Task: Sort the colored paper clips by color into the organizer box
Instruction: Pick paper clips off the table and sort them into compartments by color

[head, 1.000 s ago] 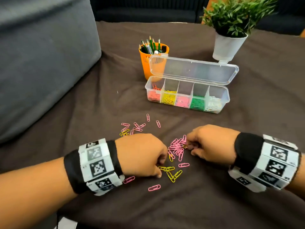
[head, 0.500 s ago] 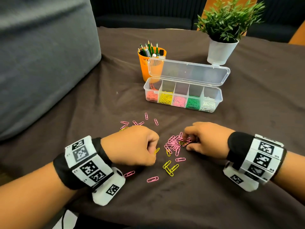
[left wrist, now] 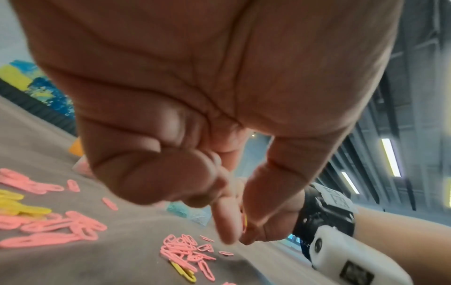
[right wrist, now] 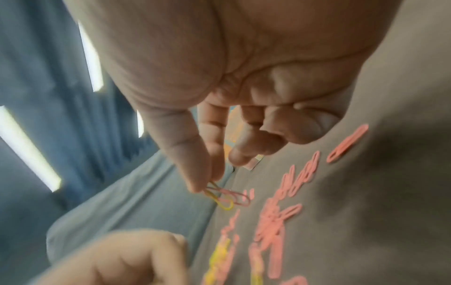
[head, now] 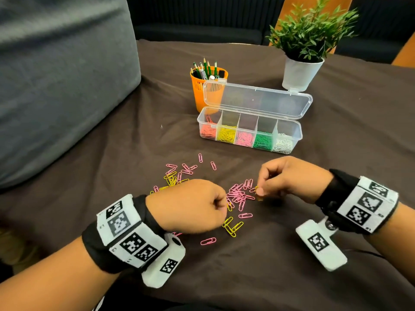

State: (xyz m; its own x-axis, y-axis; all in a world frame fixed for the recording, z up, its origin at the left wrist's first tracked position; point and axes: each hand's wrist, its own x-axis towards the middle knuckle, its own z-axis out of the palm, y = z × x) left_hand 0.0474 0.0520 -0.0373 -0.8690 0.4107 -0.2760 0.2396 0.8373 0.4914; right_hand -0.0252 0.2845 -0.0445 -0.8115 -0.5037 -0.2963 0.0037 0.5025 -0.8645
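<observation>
Right hand, right of centre in the head view, pinches a yellow clip at the edge of the loose pink pile; left hand is curled beside it on the dark cloth desk. Organizer box, clear plastic, stands open above centre. Left wrist view: thumb and forefinger nip a yellow clip. Right wrist view: fingertips hold linked yellow and pink wire clips.

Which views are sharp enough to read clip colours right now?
Head view: sharp, evenly lit; box compartments read clearly. Left wrist view: palm fills the frame, clips soft but readable. Right wrist view: motion-blurred; the right hand pinches a yellow clip and a pink one.
</observation>
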